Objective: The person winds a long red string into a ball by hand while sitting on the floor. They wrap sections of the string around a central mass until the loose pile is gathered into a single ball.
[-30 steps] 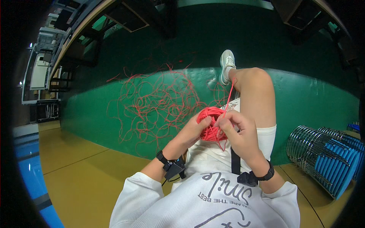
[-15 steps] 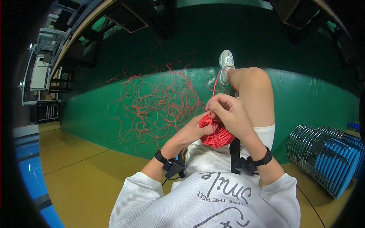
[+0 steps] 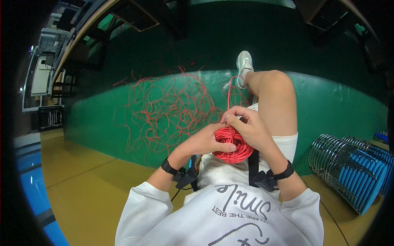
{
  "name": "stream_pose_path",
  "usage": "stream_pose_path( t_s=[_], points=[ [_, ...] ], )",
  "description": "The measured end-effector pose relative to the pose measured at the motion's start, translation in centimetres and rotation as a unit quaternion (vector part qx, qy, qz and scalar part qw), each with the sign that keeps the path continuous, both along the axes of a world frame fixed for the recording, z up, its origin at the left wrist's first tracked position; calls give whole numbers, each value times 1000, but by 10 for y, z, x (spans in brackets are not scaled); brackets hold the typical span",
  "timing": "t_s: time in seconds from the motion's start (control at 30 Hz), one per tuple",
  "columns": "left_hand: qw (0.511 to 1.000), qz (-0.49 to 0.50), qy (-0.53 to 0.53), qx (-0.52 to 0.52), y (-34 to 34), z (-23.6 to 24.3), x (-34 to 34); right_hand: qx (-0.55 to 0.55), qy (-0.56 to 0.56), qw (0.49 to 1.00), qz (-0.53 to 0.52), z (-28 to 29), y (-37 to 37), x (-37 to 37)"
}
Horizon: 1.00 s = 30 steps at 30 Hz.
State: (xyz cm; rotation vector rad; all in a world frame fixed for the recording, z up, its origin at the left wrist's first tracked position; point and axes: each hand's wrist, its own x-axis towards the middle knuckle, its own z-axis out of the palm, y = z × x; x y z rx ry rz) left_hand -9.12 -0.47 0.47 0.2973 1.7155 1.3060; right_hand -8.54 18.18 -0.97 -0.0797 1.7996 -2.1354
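A bundle of red cord [image 3: 243,150], wound into a thick ball, sits in front of my lap. My left hand [image 3: 208,140] wraps round its left side, the thumb lying across the front of the windings. At the bundle's upper edge, my right hand [image 3: 245,123] pinches the single strand of red cord [image 3: 228,97] that runs up from it. That strand loops over near my shoe and down toward the floor. A loose tangle of red cord [image 3: 172,106] spreads over the green floor to the left. The fingers behind the bundle are hidden.
My leg and white shoe [image 3: 244,62] stretch forward beside the strand. Stacked chairs [image 3: 349,168] with metal frames and blue parts lie at the right. Dark furniture [image 3: 139,18] stands at the far left, over a green floor [image 3: 328,98] bordered by yellow flooring [image 3: 82,172].
The bundle has turned in my left hand, and that thumb now lies lower across its front. My right hand has shifted slightly down and left along the strand, whose upper loop has moved.
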Motion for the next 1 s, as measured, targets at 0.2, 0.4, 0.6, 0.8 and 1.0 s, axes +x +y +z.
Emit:
stream_pose_path(
  t_s=[0.2, 0.4, 0.6, 0.8, 1.0],
  points=[
    [996, -71, 46, 4, 3, 11, -6, -31, -66, 997, -29, -25, 3, 16],
    [999, -51, 7, 11, 1, -22, -10, -45, -75, 981, -174, -46, -15, 22],
    [999, 39, -2, -17, -5, -46, -3, -13, -73, 984, -164, -59, -18, 9],
    [973, 226, 7, -50, 4, -42, 34, -23, -81, 983, -161, -59, -18, 10],
    [881, 458, -114, 35, 8, -33, 91, -67, -113, 972, -193, -57, -19, 9]
  ],
)
